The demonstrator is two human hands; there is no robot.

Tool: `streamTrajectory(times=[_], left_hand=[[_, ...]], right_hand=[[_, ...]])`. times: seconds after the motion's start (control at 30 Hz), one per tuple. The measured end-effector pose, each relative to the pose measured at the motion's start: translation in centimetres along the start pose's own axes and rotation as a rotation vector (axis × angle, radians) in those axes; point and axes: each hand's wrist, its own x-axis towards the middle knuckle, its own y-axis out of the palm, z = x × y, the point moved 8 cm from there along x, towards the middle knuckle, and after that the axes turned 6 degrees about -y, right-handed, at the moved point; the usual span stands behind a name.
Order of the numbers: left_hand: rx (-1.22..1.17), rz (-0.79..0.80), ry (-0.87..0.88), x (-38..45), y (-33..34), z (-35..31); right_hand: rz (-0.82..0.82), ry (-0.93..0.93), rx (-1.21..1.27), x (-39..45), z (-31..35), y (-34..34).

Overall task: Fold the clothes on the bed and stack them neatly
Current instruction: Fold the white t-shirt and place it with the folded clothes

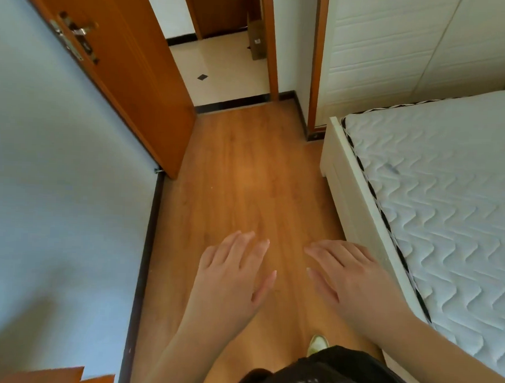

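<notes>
My left hand (pixel 233 268) and my right hand (pixel 349 273) hover palm down over the wooden floor, fingers straight and spread, holding nothing. To the right stands the bed (pixel 350 181) with a cream frame and a bare white quilted mattress (pixel 453 206). No clothes show on the part of the bed in view. My right hand is just left of the bed's near edge, apart from it.
A wooden floor (pixel 246 173) runs ahead to an open orange door (pixel 129 78) and a tiled hallway (pixel 230 74). A pale wall (pixel 57 183) lies on the left, a white wardrobe (pixel 396 53) behind the bed. My shoe (pixel 318 343) shows below.
</notes>
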Motion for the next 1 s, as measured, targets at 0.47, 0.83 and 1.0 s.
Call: streamTrajectory(times=[0.47, 0.83, 1.0], left_hand=[[-0.063, -0.073, -0.123, 20.5, 2.3, 14.6], [-0.037, 0.117, 0.112, 40.6, 7.1, 21.9], [-0.125, 0.071, 0.122, 50.7, 7.5, 20.1]], right_hand=[[0.077, -0.033, 0.000, 24.9, -7.1, 8.3], [0.171, 0.156, -0.147, 40.4, -14.7, 11.8], [0.141, 0.271, -0.173, 45.2, -20.8, 11.3]])
